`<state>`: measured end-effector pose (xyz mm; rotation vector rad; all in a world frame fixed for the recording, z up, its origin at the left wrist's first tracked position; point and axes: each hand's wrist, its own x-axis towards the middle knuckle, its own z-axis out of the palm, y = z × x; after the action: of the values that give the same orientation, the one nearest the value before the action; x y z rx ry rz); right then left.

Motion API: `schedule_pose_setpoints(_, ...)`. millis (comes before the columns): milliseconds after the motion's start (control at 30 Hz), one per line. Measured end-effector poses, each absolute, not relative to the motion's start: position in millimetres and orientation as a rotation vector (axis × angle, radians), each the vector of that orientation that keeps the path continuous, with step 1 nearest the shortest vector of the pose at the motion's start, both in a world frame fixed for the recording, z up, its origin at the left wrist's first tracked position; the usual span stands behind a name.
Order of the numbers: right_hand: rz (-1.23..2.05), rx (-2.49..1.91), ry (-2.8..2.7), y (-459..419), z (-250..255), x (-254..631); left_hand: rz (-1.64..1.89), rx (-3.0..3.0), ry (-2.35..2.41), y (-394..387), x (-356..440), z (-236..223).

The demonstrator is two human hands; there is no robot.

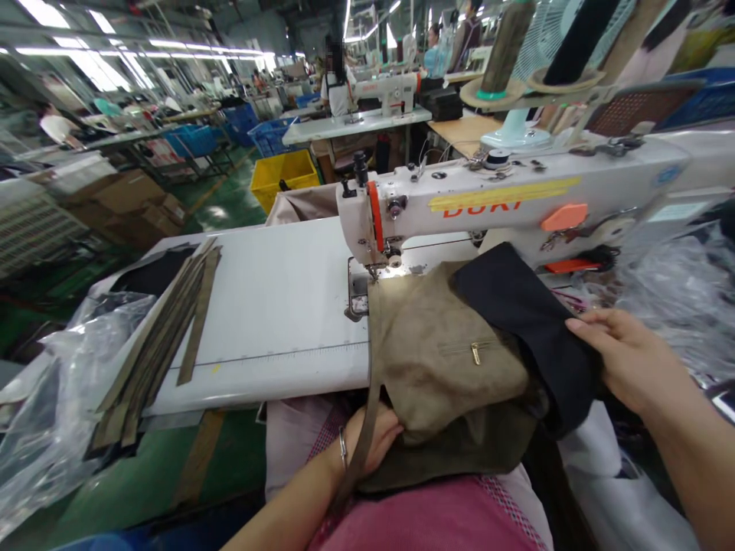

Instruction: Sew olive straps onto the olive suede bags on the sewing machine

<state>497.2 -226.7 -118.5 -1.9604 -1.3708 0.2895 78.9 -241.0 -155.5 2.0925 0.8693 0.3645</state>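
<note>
An olive-brown fabric bag piece [442,360] with a small brass zipper pull [475,353] lies under the needle of a white sewing machine [494,203]. A dark navy lining [528,321] folds over its right side. My left hand [373,440] is tucked under the bag's lower left edge, fingers curled on the fabric beside a hanging strap [367,413]. My right hand [625,356] presses on the navy lining, fingers closed over its edge.
A stack of olive straps [166,337] lies on the white table [276,306] at left, beside clear plastic bags [51,398]. Thread cones [505,46] stand behind the machine. A yellow bin [284,176], blue crates and other workers at machines fill the background.
</note>
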Motion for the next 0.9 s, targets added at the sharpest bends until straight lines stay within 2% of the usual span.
schedule_pose_setpoints(100,0.771,-1.858,-1.252,-214,-92,482,0.353,1.885,0.911,-246,80,-95)
schedule_pose_setpoints(167,0.958,-1.760,-1.054,-207,-69,475,0.385,1.536,0.889,-247,78,-56)
schedule_pose_setpoints(267,0.723,-1.679,-0.951,-201,-45,472,0.314,1.011,0.789,-247,78,-34)
schedule_pose_setpoints(333,0.686,-1.693,-0.956,-199,-45,474,0.268,0.852,0.799,-250,82,-49)
schedule_pose_setpoints(533,0.914,-1.696,-0.865,-203,-71,484,0.398,0.518,0.895,-269,101,-123)
schedule_pose_setpoints(633,0.919,-1.576,-0.910,-204,-69,489,0.377,0.486,0.867,-272,98,-128)
schedule_pose_setpoints(900,1.019,-1.787,-0.995,-179,-79,487,0.219,0.525,0.893,-271,92,-138)
